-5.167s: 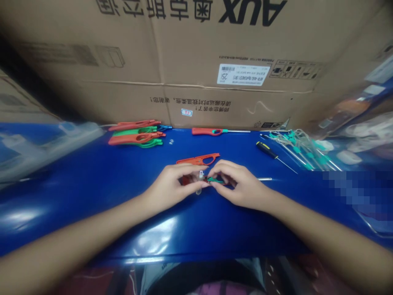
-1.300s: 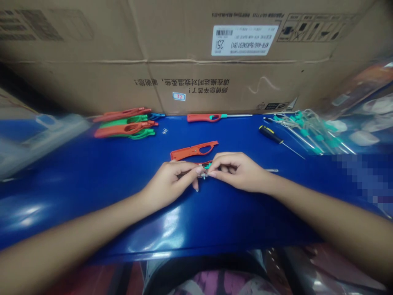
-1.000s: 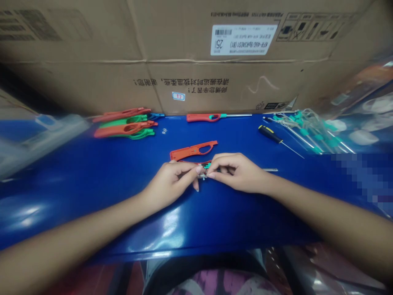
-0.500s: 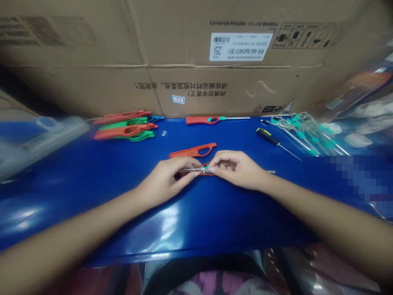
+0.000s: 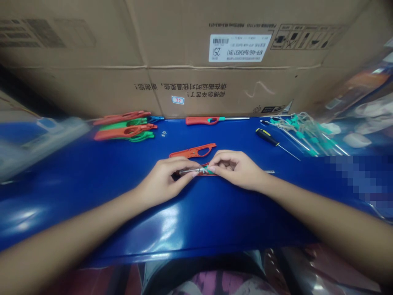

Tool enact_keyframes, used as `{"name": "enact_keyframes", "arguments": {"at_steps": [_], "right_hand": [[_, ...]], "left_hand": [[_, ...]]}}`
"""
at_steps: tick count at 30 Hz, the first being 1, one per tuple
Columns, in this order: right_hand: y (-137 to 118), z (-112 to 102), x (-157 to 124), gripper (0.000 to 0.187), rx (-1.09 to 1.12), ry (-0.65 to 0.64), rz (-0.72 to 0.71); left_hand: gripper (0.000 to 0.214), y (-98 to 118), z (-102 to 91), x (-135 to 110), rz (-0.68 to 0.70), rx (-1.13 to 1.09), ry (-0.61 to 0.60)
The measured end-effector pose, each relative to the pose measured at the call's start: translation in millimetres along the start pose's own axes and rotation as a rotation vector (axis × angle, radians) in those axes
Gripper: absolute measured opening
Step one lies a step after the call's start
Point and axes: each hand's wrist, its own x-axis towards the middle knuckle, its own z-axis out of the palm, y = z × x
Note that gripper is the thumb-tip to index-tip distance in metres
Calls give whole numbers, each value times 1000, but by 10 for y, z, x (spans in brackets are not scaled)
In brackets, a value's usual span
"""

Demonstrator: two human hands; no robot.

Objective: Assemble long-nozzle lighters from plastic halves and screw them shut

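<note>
My left hand (image 5: 164, 177) is closed around a slim clear lighter fuel tank (image 5: 189, 170), thumb below and fingers above. The tank lies over an orange-red lighter casing half (image 5: 202, 174), partly hidden by my hands. My right hand (image 5: 238, 169) pinches at a small green trigger part (image 5: 206, 168) beside the tank's end. A metal tube (image 5: 270, 171) sticks out to the right from behind my right hand. Just beyond my hands lies another orange casing half (image 5: 193, 151) with an oval finger opening.
A cardboard box (image 5: 184, 49) walls off the back of the blue table (image 5: 172, 221). Along it lie stacked orange and green casings (image 5: 123, 131), small springs (image 5: 163, 133), an assembled red lighter (image 5: 199, 121), a screwdriver (image 5: 267, 137) and green-ended metal tubes with wires (image 5: 307, 135).
Both hands stay almost in place. The clear tank in my left hand has shifted very slightly, and a little more of the casing under it shows.
</note>
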Motion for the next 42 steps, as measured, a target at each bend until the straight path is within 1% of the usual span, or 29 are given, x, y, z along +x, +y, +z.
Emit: {"name": "enact_keyframes", "arguments": {"at_steps": [17,31,42], "right_hand": [[-25,8,-1,15,-37,2,-7],[-19,10,-12,15,-61,-14,-35],[-16,17,-23,15,-109,4,-104]], "left_hand": [[21,38,33,-16,-117,-92,31],[20,46,44,-11,-112,-112,37],[20,44,61,-8,-109,-143,35]]}}
